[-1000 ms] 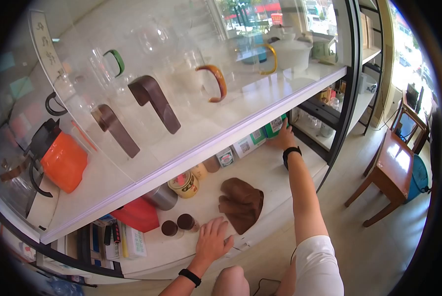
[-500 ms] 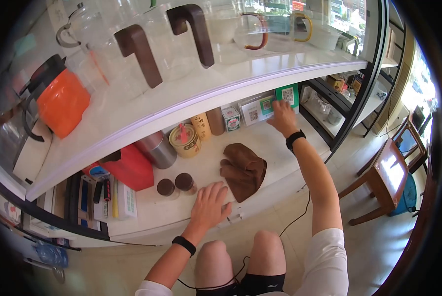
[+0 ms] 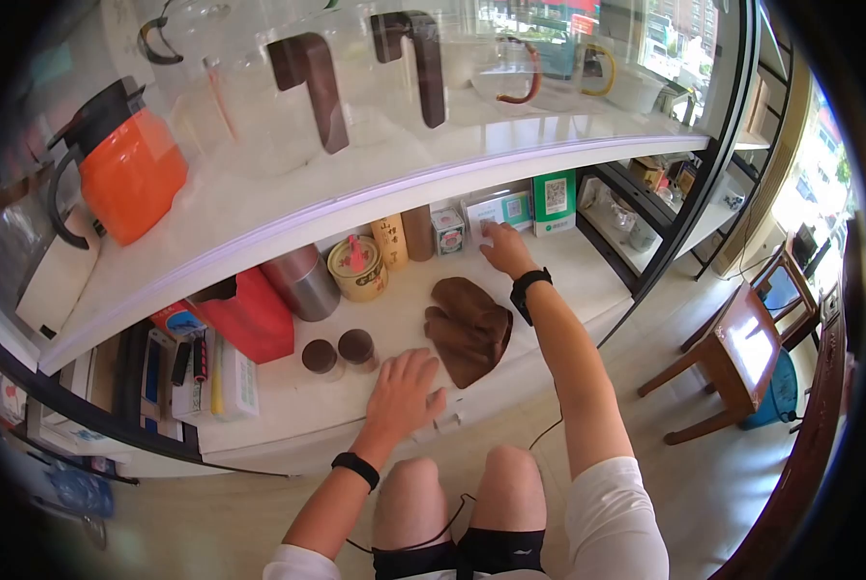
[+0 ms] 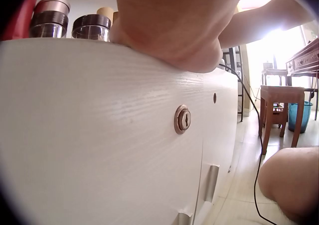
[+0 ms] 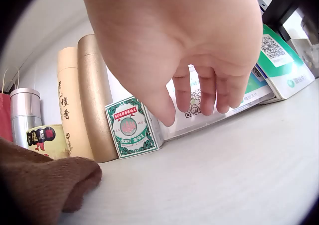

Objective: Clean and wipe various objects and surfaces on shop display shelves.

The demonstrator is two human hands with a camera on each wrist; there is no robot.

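Note:
My right hand [image 3: 506, 249] is at the back of the lower shelf, its loosely bent fingers in front of a white QR-code card [image 5: 172, 124]. Just right of that card, a green QR-code sign [image 3: 554, 201] stands upright against the back. To the left of the fingers is a small green-and-white box [image 5: 132, 130]. My left hand [image 3: 402, 391] rests with relaxed fingers on the shelf's front edge. Beside it are two brown-lidded jars, one nearer [image 3: 357, 348] and one farther left [image 3: 321, 358]. A crumpled brown cloth [image 3: 469, 333] lies between the hands.
Along the back stand a yellow tin [image 3: 358, 271], a beige tube [image 3: 391, 242], a brown tube [image 3: 417, 234] and a metal canister [image 3: 303, 282]. A red bag [image 3: 249, 314] is at left. The upper shelf [image 3: 394, 184] overhangs, holding glass pots and an orange jug [image 3: 133, 179].
My right hand has moved left, from the green sign to the white card. The green sign now stands straighter. My left hand stays at the shelf edge; the head view has shifted.

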